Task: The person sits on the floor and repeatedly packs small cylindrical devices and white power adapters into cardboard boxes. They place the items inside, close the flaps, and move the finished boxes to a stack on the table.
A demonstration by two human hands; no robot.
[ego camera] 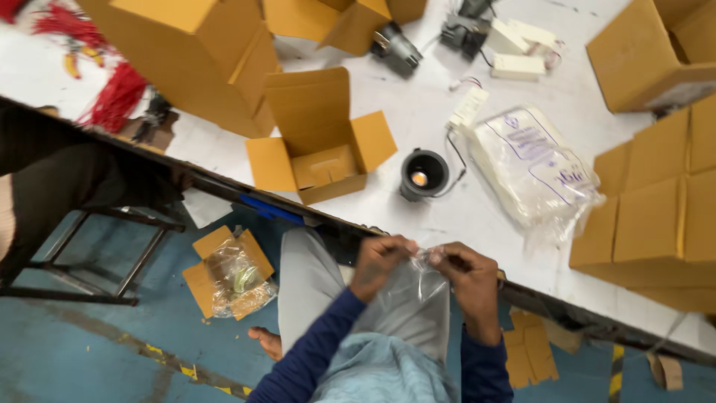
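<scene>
A small clear plastic bag [415,287] is held at the lower centre of the frame, above the lap, its upper edge pinched between the left hand [379,261] and the right hand [468,272]. The fingers of both hands are closed together on that edge, thumbs pressed against forefingers. The bag is judged to be very light, limp and rather slippery, easily crumpled or torn, so it is best gripped at the top rim, where the film is doubled. It appears thin, transparent and wrinkled, hanging slack below the hands; whether anything is inside cannot be told. Just above on the white table [418,112] stand a black round lamp fitting [424,175] and an open cardboard box [321,142].
</scene>
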